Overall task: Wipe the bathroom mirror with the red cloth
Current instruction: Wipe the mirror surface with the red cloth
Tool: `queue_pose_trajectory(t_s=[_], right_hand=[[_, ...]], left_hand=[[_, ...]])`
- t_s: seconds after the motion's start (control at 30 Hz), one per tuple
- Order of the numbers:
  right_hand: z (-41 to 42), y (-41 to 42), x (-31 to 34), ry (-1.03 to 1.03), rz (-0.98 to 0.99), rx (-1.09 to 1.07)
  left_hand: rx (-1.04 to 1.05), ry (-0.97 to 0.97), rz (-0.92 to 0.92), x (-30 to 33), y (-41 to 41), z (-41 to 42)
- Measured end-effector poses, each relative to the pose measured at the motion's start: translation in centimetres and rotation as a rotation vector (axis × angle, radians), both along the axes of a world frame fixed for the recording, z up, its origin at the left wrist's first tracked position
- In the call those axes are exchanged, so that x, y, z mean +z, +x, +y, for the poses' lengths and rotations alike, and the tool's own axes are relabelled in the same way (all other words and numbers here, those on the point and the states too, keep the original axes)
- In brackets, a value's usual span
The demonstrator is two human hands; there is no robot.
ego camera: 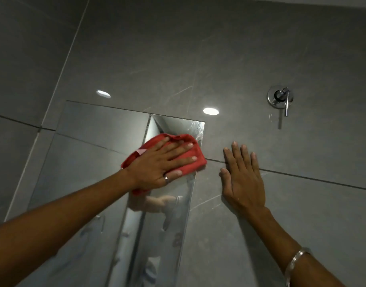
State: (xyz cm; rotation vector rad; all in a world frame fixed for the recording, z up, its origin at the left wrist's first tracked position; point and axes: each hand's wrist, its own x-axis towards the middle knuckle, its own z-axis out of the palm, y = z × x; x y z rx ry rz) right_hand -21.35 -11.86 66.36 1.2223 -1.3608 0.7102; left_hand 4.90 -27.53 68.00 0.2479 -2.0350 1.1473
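The mirror (90,141) is a frameless rectangle fixed to the grey tiled wall, reaching from mid-frame down to the bottom edge. A red cloth (190,162) lies flat against its upper right part, overlapping the mirror's right edge. My left hand (161,162) presses on the cloth with fingers spread flat, a ring on one finger. My right hand (242,175) rests palm-down on the wall tile just right of the mirror, holding nothing, with a bracelet on its wrist. Smears show on the glass near the top right corner and below the cloth.
A chrome wall tap with a lever handle (280,98) sticks out of the tiles at the upper right. Two ceiling-light reflections (210,111) shine on the glossy wall. A wall corner (59,79) runs diagonally at the left.
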Motion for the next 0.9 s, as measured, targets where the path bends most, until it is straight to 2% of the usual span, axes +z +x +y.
queue_pose_trajectory(t_s=[0.17,0.3,0.5,0.63,0.73,0.83,0.9], right_hand=[[-0.2,-0.1,0.0,-0.010,0.018,0.000],[-0.4,-0.2,0.0,-0.029,0.024,0.002],[-0.5,-0.3,-0.2,-0.014,-0.003,0.012],[-0.1,0.0,-0.6,0.006,-0.026,0.032],[0.2,0.4,-0.8,0.020,-0.040,0.013],[0.3,0.6,-0.7,0.025,-0.059,0.014],[0.3,0.7,-0.7,0.022,-0.061,0.025]], left_hand=[[0.023,0.103,0.167,4.2,0.6,0.2],[0.048,0.133,0.186,9.1,0.1,1.6],[0.018,-0.013,0.003,8.1,-1.5,2.3],[-0.026,-0.109,-0.210,2.5,-1.4,2.0],[-0.048,-0.106,-0.367,-1.1,-0.4,1.4],[-0.036,-0.070,-0.426,0.7,0.4,1.2],[-0.011,-0.040,-0.347,3.3,1.0,1.2]])
